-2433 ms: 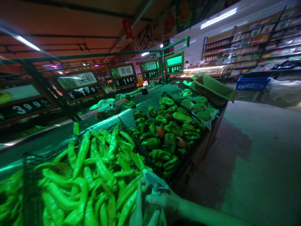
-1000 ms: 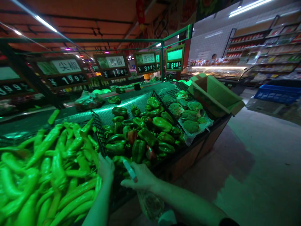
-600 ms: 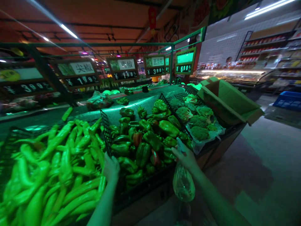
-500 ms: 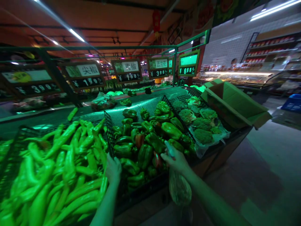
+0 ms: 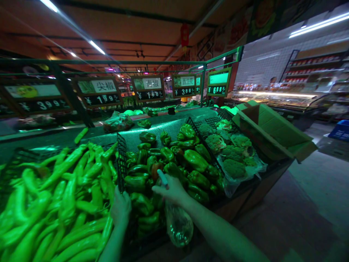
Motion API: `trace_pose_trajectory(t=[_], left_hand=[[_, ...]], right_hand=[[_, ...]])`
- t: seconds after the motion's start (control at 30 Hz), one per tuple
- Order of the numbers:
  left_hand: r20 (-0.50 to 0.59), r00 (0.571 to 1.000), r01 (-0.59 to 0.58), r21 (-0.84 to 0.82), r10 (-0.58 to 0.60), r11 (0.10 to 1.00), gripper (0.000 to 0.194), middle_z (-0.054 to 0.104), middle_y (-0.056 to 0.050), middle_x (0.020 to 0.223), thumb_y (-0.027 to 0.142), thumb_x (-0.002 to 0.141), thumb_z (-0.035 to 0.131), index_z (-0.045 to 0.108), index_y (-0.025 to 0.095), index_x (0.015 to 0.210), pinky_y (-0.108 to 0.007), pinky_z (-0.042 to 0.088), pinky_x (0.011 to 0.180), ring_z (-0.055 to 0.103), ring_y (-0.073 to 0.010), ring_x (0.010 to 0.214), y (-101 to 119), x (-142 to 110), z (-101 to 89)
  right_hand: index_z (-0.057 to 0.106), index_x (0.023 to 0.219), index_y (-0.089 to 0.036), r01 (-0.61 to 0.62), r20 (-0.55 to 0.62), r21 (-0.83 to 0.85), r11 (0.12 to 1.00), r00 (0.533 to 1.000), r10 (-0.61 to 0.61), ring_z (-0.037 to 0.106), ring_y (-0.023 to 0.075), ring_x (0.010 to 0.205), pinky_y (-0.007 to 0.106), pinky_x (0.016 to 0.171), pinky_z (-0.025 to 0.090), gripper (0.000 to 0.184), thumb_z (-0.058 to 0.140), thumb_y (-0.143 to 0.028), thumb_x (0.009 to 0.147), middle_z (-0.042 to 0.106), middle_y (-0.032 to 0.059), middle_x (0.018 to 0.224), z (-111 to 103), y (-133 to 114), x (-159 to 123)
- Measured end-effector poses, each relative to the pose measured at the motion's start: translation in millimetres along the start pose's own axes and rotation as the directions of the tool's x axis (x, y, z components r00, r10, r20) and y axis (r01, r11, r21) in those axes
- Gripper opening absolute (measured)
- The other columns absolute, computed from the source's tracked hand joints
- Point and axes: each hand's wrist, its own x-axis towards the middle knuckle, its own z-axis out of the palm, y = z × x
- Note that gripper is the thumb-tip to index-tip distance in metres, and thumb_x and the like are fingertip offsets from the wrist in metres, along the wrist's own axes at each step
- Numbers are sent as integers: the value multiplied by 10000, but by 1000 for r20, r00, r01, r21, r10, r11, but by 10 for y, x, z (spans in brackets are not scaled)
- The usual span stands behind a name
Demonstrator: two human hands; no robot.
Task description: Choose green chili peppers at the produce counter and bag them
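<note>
My right hand (image 5: 173,189) is wrapped around what looks like a clear spray bottle (image 5: 180,227), its pale-blue head (image 5: 163,178) sticking out above my fingers. The hand is over a black crate of green peppers (image 5: 196,160), one of which shows red. My left hand (image 5: 121,207) is at the crate wall (image 5: 121,160) between the bell peppers and the long green peppers (image 5: 68,203), with fingers curled on its edge and partly hidden. The long peppers fill the crate at my left.
Broccoli (image 5: 234,156) lies on plastic in a crate to the right, beside an open cardboard box (image 5: 275,127). Price signs (image 5: 148,87) hang from a green rail behind the produce. A bagged item (image 5: 118,122) rests on the ledge. Floor (image 5: 313,196) extends at the right.
My right hand has moved left across the bell peppers with the spray bottle. My left hand stays at the crate wall. The view has shifted slightly.
</note>
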Motion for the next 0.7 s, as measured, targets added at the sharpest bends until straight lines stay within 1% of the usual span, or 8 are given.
trace_pose_trajectory(t=[0.1, 0.2, 0.27, 0.3, 0.4, 0.5, 0.6, 0.7], left_hand=[[-7, 1000, 3, -21, -3, 1000, 593, 645, -255, 1233, 349, 951, 391, 357, 112, 1494, -420, 519, 752, 684, -319, 938, -8, -3, 24], [-6, 1000, 1, -33, -1, 999, 584, 648, -233, 1233, 338, 951, 396, 353, 135, 1497, -417, 522, 765, 680, -307, 937, -7, -9, 31], [0, 1000, 5, -33, -5, 999, 581, 644, -231, 1243, 336, 954, 391, 351, 136, 1498, -421, 524, 777, 681, -304, 930, -4, -20, 31], [0, 1000, 11, -32, -11, 999, 579, 640, -236, 1249, 334, 957, 389, 354, 128, 1497, -425, 524, 787, 681, -305, 933, -2, -27, 32], [-1, 1000, 24, -35, -24, 999, 576, 631, -247, 1266, 332, 967, 375, 352, 110, 1498, -436, 524, 825, 678, -314, 966, 1, -44, 34], [12, 999, 37, -36, -36, 999, 581, 611, -248, 1308, 340, 979, 355, 320, 126, 1517, -453, 524, 847, 675, -330, 1006, -1, -46, 31], [29, 999, 43, -30, -42, 999, 580, 595, -259, 1336, 344, 984, 335, 312, 127, 1522, -488, 519, 861, 668, -362, 1043, -6, -36, 19], [48, 998, 48, -30, -47, 998, 588, 577, -258, 1371, 356, 986, 317, 302, 129, 1528, -509, 512, 861, 661, -389, 1064, -9, -29, 7]], right_hand=[[564, 841, -203, -74, -172, 138, 988, 980, 97, 554, 132, 545, 267, 540, 457, 417, 736, -552, 689, 543, -49, 665, -588, 242, -12], [568, 847, -210, -142, -354, 164, 976, 915, 193, 571, 150, 524, 295, 532, 469, 443, 692, -602, 683, 565, -32, 677, -1095, 407, -65], [585, 861, -205, -166, -404, 139, 976, 891, 209, 584, 161, 533, 306, 535, 460, 462, 675, -625, 691, 591, -6, 705, -1263, 447, -67], [598, 884, -203, -167, -405, 133, 977, 890, 208, 586, 163, 540, 307, 532, 456, 473, 680, -626, 689, 605, 6, 730, -1275, 439, -50], [618, 970, -201, -117, -296, 79, 990, 946, 135, 598, 168, 578, 303, 532, 463, 501, 703, -614, 699, 635, 27, 805, -1020, 297, 46], [608, 957, -189, 8, -79, -76, 997, 997, -14, 633, 182, 676, 290, 590, 474, 450, 711, -575, 750, 650, 33, 818, -487, 9, 144], [594, 921, -186, 90, 83, -182, 979, 994, -76, 645, 196, 736, 287, 635, 464, 446, 742, -570, 749, 666, 34, 830, 27, -297, 211], [579, 892, -192, 127, 158, -194, 973, 983, -96, 654, 196, 714, 283, 630, 458, 476, 752, -607, 733, 664, 20, 795, 278, -489, 271]])
